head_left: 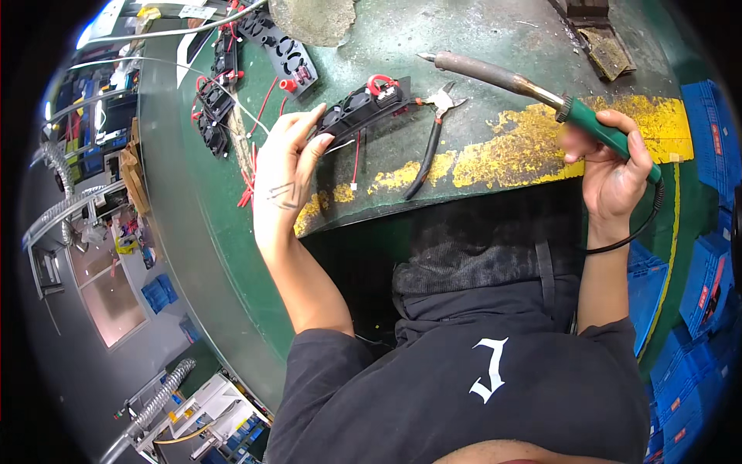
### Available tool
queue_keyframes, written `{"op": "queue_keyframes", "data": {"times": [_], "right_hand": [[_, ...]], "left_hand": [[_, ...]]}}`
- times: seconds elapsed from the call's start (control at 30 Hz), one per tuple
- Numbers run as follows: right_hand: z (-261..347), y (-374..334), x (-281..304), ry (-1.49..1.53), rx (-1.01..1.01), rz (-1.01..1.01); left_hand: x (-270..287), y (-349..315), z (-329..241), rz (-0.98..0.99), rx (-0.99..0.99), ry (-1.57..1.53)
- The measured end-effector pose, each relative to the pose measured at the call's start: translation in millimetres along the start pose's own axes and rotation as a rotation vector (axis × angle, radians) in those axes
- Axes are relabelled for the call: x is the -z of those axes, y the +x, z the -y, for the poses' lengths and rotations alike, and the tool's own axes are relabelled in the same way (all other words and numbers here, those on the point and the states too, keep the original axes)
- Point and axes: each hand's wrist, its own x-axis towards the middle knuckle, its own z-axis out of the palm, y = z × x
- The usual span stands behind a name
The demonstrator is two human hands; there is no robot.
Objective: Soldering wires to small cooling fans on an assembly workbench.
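Two risks: if hot, the soldering iron [541, 94] is threatening the fan unit [363, 108] and its red wire loop [381, 83] should the right hand [614, 166] swing leftward; any loosening pinch is risking a drop.
Left hand [290, 166]: thumb and fingers are pinching the unit's near end, parted only by its thickness; its body is extending rightward beyond the fingertips.
Green handle [599, 127]: right fingers are curling around it, the iron's tip pointing toward the left fingers, well apart.
Cutters [434, 143]: lying between both hands' fingers, touched by neither.

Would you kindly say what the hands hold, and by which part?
Left hand: black fan panel, by its left end. Right hand: soldering iron, by its green handle.
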Motion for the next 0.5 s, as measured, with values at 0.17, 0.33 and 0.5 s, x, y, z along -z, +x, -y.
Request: {"op": "queue_keyframes", "data": {"times": [0.17,0.33,0.5], "right_hand": [[-1.6,-0.4,3.7,-0.001,0.007,-0.017],[-0.8,-1.8,3.5,-0.031,0.007,-0.032],[-3.1,-2.3,3.3,-0.030,0.011,-0.050]], "left_hand": [[1.3,-5.5,-9.0,-0.015,-0.046,-0.022],[-4.5,-19.6,-20.0,-0.044,-0.016,-0.007],[-29.8,-39.3,-13.4,-0.189,-0.029,-0.064]]}}
